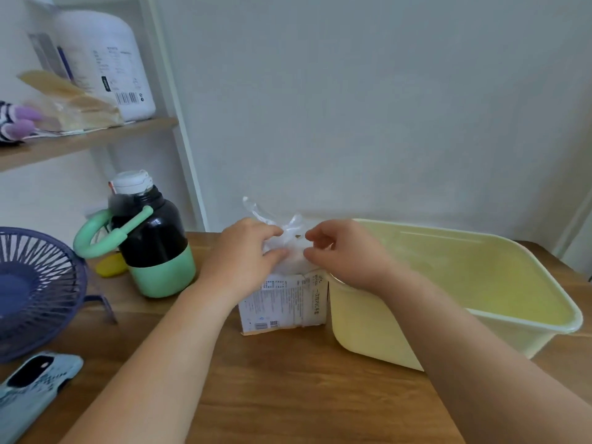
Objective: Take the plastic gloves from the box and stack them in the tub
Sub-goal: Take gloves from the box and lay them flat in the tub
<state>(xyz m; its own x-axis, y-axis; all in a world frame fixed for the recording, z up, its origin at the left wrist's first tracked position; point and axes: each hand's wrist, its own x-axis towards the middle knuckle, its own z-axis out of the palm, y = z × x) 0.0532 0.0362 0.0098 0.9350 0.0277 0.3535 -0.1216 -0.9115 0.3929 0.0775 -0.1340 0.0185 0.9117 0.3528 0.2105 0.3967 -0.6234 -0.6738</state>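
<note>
A small white printed box stands on the wooden table, just left of a pale yellow tub. Clear plastic gloves bulge out of the box's top, and one crumpled end sticks up behind my fingers. My left hand pinches the plastic from the left side above the box. From the right, my right hand pinches the same bunch, its wrist over the tub's near left corner. No gloves are visible inside the tub.
A black and green flask with a mint handle stands left of the box. Next to it lie a small yellow object, a dark blue fan and a phone in a light blue case. A shelf holds bottles.
</note>
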